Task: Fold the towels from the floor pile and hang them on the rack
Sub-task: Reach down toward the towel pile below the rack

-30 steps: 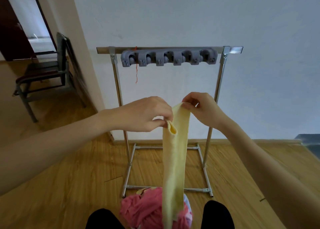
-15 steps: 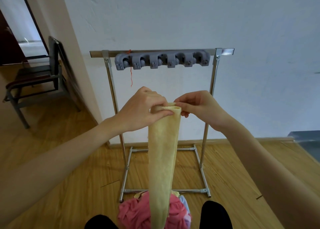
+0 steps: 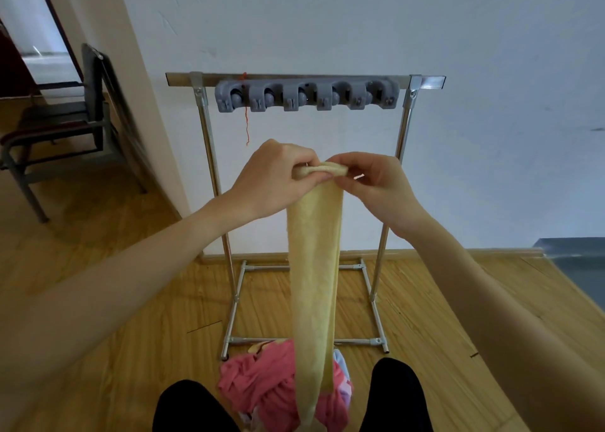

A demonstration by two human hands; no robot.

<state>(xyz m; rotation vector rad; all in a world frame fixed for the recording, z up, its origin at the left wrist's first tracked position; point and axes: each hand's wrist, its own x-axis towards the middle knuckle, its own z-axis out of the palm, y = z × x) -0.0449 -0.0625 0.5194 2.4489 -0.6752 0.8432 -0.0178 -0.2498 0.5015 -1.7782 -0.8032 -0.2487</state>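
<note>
White wall and wood floor (image 3: 131, 317) behind. Left hand (image 3: 278, 178) and right hand (image 3: 376, 183) close together, each pinching the top edge of a yellow towel (image 3: 314, 268) folded into a long narrow strip, hanging down before the rack (image 3: 304, 81). Rack's grey clips (image 3: 307, 96) bare, a pile of pink and other towels (image 3: 262, 382) still on the floor; task judged barely begun.

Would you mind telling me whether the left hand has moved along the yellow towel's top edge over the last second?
Yes. The left hand has shifted up to the yellow towel's top edge, meeting the right hand, and both are nearer the rack's top bar.
</note>
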